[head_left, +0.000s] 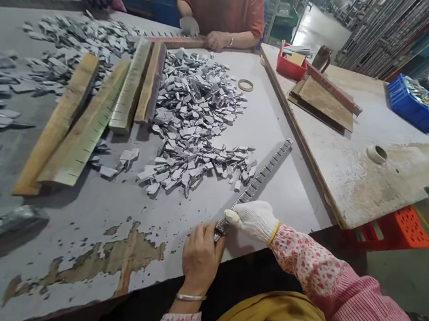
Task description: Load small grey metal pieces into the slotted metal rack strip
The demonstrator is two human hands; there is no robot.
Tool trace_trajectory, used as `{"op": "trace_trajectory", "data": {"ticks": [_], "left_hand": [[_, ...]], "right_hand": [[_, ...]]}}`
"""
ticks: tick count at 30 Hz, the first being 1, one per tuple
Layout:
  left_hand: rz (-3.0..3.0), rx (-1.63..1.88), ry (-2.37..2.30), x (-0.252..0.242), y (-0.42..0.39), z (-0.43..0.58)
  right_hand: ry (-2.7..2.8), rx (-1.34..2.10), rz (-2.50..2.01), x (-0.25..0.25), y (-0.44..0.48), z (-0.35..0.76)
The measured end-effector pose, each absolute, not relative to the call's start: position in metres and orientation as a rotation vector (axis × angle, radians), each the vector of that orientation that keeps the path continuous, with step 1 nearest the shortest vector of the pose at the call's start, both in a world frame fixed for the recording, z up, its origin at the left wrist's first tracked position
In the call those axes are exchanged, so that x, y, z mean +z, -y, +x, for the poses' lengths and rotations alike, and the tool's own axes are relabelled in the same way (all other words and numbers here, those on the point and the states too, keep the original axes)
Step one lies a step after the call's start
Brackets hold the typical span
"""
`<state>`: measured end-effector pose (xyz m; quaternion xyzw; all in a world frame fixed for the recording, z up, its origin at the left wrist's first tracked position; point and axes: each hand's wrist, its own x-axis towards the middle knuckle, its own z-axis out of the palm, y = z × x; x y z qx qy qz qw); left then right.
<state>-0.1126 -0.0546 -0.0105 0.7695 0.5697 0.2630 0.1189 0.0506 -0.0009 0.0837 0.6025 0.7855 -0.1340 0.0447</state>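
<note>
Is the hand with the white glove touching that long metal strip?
Touching. In the head view the gloved right hand rests on the near end of the long metal strip, with the bare left hand gripping that end too.

A white knitted glove with a yellow cuff (256, 219) is worn over a pink floral sleeve (304, 260). A long silver-grey toothed metal strip (259, 181) is seen beside a heap of grey metal pieces (192, 118) on a grey tabletop with brown worn patches (116, 256). A blue plastic crate (415, 103) and a red plastic tray (290, 68) are seen beyond.
</note>
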Motion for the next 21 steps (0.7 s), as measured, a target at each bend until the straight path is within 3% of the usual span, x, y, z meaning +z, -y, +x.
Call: {"op": "trace_trajectory", "data": {"ticks": [4, 13, 16, 21], "left_hand": [[2.241, 0.767, -1.712, -0.013, 0.057, -0.111], [1.986, 0.774, -1.576, -0.005, 0.053, -0.121], [1.955, 0.786, -1.498, 0.011, 0.024, -0.141], [1.737, 0.933, -1.78, 0.027, -0.058, -0.158]], "right_hand": [[-2.296, -0.253, 1.753, 0.088, 0.004, 0.037], [-2.284, -0.303, 1.679, 0.081, -0.002, 0.031], [-2.311, -0.337, 1.7, 0.081, 0.005, 0.032], [-2.344, -0.423, 1.669, 0.081, 0.02, 0.034]]}}
